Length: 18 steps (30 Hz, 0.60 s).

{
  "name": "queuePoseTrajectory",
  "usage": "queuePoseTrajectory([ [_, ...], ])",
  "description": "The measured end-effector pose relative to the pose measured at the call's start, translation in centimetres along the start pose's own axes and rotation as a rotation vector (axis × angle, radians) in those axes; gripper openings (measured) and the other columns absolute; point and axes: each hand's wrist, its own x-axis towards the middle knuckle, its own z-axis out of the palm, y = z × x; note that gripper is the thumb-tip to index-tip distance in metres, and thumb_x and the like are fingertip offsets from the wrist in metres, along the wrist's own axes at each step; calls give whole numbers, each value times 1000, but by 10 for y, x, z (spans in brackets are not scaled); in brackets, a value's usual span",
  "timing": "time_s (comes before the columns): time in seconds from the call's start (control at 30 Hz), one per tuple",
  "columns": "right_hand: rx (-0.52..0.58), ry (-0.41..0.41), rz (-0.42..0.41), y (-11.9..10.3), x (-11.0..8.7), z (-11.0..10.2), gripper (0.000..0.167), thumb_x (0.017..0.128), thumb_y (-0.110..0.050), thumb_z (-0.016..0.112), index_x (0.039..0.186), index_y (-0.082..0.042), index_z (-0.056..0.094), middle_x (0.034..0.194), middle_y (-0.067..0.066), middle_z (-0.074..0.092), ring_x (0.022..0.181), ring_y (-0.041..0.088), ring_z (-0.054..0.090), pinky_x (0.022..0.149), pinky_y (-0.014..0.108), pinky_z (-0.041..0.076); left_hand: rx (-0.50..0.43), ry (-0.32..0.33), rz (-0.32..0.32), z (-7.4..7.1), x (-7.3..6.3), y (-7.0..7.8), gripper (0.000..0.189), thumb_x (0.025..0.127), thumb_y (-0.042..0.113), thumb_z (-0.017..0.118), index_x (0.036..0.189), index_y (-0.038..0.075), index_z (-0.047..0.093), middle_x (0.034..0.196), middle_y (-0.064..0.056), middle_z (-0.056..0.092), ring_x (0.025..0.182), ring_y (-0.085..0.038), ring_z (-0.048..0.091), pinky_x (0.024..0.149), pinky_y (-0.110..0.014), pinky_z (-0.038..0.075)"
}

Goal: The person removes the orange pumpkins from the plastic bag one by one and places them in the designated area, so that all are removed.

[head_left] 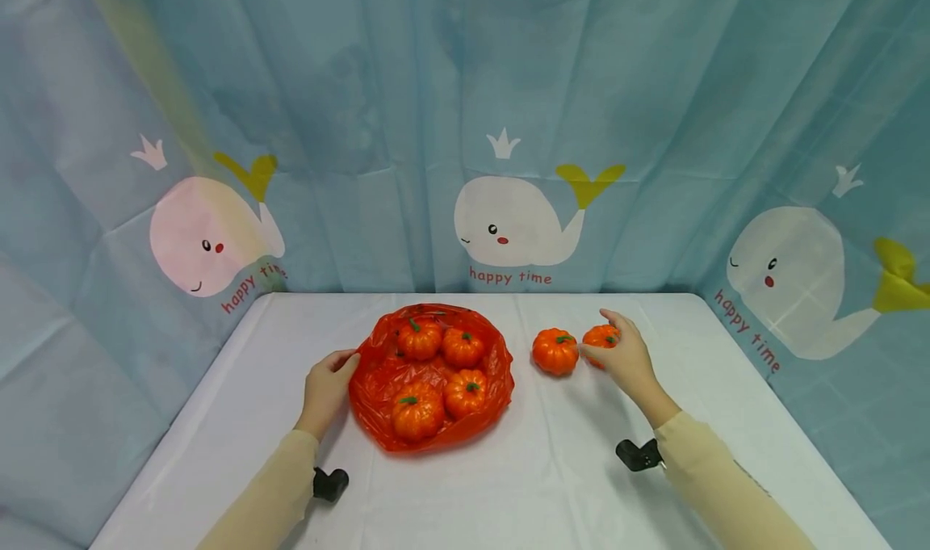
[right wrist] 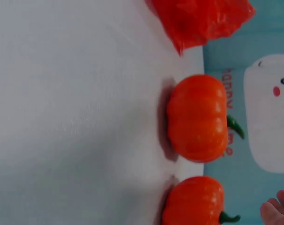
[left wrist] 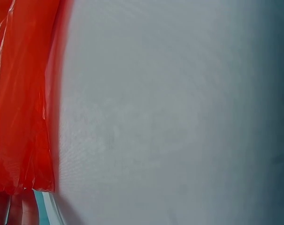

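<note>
Beige long sleeves (head_left: 265, 493), black wrist cameras (head_left: 331, 485)

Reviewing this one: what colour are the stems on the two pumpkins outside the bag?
Dark green; the stems show best in right wrist.

A red plastic bag (left wrist: 22, 108) touched by the left hand (left wrist: 15, 209).
The bag's lower edge is met by the fingers (left wrist: 30, 211) (only partly shown), and most of the view is filled by the pale counter (left wrist: 132, 117), bordered at right by a blurred dark teal band (left wrist: 280, 112).
</note>
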Motion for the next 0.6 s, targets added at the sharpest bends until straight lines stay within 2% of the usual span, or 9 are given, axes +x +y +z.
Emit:
queuePoseTrajectory([
  [0.3,1,-28,-46,-15,-4,24,78,84,-23,80,149,-6,40,153,22,37,140,42,38,113,58,38,-2,0,0,1,0,0,43,104,34,49,132,4,60,135,-20,61,127,-33,52,109,-49,45],
  [0.47,59,-66,-88,-26,-7,36,74,83,-20,81,146,-4,45,152,20,40,139,42,41,115,52,38,3,-1,-3,1,-1,0,44,104,35,48,133,4,60,136,-20,60,129,-33,51,110,-49,44],
  [0.6,97,-98,-89,-35,-11,46,74,82,-21,82,145,-7,47,151,19,41,139,43,43,113,52,41,6,5,2,0,-1,0,44,104,36,48,133,4,60,136,-20,60,129,-34,51,110,-50,44],
])
